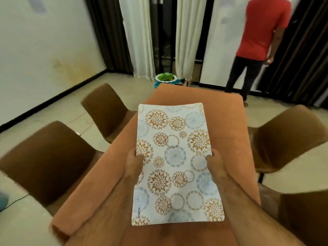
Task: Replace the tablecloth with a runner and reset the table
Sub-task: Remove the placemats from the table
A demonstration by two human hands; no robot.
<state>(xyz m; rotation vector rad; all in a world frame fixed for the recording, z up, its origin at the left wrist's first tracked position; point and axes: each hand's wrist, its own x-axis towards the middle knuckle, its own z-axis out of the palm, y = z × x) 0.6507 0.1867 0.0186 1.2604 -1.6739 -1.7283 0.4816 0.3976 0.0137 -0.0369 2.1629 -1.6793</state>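
A: What are the hands doing?

B: Both hold one placemat (175,166), a white sheet printed with orange and blue flower rings, with the word KUBER along its near left edge. The left hand (134,165) grips the left long edge, thumb on top of the pattern and the other fingers hidden underneath. The right hand (215,164) pinches the right long edge the same way, thumb lying on the print.

A: So neither hand is loose?

B: No, each is clamped on the placemat, about halfway along its length.

A: Where is the placemat in relation to the table?

B: It is over the middle of the table, long side pointing away from the person. I cannot tell whether it hangs above the top or touches it. The orange cloth (229,121) covers the table from the near end to the far end and droops over the left side.

A: What stands around it?

B: Brown chairs: two on the left (51,157) (104,110), two on the right (287,137) (305,219), all close to the table edges.

A: Anything farther off?

B: A person in a red shirt (262,29) stands with their back turned near the dark curtains at the far right. White curtains (136,36) hang at the back, and on the floor beyond the table sits something green on a white dish (165,77), too blurred to name.
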